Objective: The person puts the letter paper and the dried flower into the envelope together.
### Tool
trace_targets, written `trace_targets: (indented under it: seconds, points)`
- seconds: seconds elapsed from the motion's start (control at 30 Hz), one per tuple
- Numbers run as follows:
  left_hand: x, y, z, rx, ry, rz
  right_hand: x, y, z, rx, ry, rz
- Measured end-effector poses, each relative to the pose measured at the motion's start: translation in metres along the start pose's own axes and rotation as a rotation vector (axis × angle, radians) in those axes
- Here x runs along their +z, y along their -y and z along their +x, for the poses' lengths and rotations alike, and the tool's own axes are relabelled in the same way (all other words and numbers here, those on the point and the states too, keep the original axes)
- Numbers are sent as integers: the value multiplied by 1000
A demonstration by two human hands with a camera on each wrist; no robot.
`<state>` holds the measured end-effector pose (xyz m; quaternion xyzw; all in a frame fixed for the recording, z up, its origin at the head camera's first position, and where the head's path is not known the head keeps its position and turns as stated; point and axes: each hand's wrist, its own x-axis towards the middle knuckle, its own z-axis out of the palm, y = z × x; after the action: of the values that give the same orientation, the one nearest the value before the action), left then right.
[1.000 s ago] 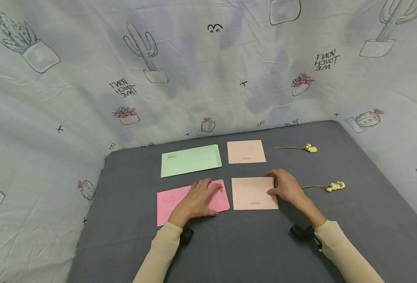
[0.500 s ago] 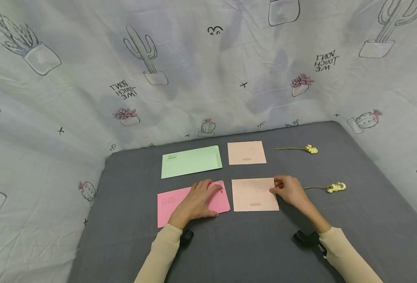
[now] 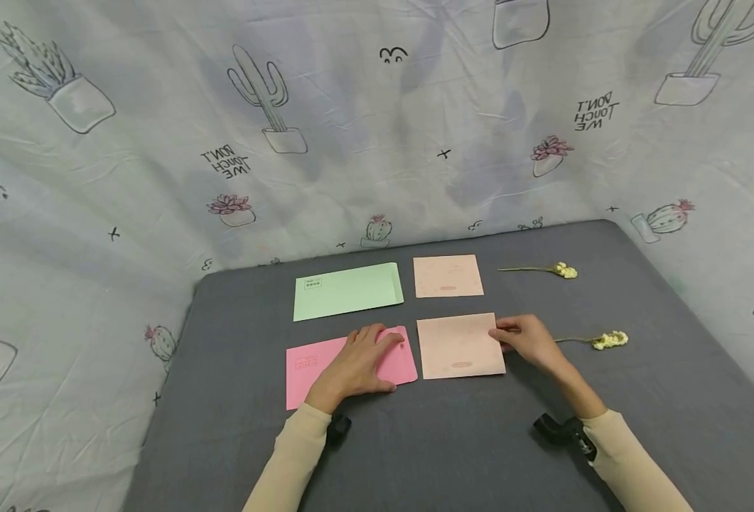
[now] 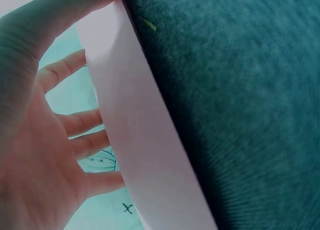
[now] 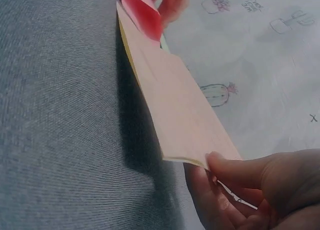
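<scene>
My left hand (image 3: 354, 361) spans the open end of the pink envelope (image 3: 313, 366), thumb at its near edge and fingertips at its far edge. In the right wrist view the envelope's mouth (image 5: 145, 15) gapes, with a deep pink inside. My right hand (image 3: 531, 344) pinches the right edge of a peach card (image 3: 455, 350), thumb on top and fingers beneath. That card is tilted, its held side raised off the cloth, and a yellowish layer shows along its lower edge (image 5: 129, 55). The card's left edge lies close beside the envelope's mouth.
Behind the pink envelope lies a green envelope (image 3: 345, 293), with a second peach card (image 3: 448, 276) to its right. Two yellow flower sprigs (image 3: 565, 270) lie at the right, the nearer sprig (image 3: 610, 340) just beyond my right hand. A printed curtain (image 3: 377, 142) hangs behind the grey-covered table (image 3: 453, 455).
My right hand has gone from touching the peach card's right side to pinching its edge, and the card has been raised and tilted. The left hand and pink envelope have stayed in place.
</scene>
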<state>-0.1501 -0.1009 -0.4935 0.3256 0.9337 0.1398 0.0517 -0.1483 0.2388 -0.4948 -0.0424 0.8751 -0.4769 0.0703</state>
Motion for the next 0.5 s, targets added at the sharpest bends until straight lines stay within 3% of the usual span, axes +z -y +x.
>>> trace_targets:
  seconds: [0.27, 0.5]
  points:
    - [1, 1, 0, 0, -1, 15, 2, 3, 5, 76, 94, 118]
    - [2, 1, 0, 10, -6, 1, -10, 8, 10, 120, 32, 112]
